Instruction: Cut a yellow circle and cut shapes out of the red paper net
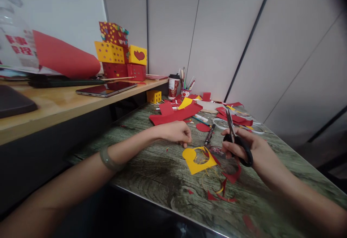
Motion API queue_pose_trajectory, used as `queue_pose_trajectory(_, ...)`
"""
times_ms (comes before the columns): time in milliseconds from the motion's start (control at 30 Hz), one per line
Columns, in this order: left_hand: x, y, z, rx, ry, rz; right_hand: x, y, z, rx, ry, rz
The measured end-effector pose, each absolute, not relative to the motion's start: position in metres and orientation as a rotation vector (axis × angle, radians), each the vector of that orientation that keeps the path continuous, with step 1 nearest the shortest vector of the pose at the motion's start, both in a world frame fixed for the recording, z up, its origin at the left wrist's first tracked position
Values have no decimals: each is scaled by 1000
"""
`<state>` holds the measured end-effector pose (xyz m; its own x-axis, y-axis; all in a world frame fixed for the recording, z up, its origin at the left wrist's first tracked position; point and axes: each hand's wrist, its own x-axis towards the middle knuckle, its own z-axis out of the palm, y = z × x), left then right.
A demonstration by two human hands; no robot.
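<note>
My right hand (252,142) grips black-handled scissors (231,126), fingers through the handle loops and blades pointing up and away. Left of it, my left hand (179,133) is held low over the table with its fingers curled together. Whatever those fingers may hold is hidden. Just below them lies a yellow paper piece (199,166) with a large round hole cut out and a rounded lobe at one corner. Thin yellow strips and curved red paper scraps (233,174) are scattered beside it, under the scissors. A dark pen (209,135) rests between my hands.
Red paper sheets (176,115), a red paper disc (203,127) and white tape rings (220,124) lie farther back. A paper cup (173,86) and a pen pot (185,92) stand near the wall. The raised wooden shelf (62,104) at left carries a tablet (107,89) and decorated boxes (112,52).
</note>
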<state>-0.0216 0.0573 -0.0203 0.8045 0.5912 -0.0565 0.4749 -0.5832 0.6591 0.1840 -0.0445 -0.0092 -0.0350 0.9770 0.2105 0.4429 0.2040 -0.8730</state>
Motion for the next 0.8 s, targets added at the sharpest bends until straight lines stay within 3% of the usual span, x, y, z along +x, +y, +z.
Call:
queue_pose_trajectory(333, -19, 53, -25, 2393, 777, 127, 174, -63, -9, -1244, -2053, 821)
queue_pose_trajectory(567, -23, 60, -26, 2344, 719, 96, 162, -66, -33, -1214, -2298, 760)
queue_pose_trajectory(800, -55, 91, 12, 2393, 928, 492, 186, -45, -41, -1304, -2339, 473)
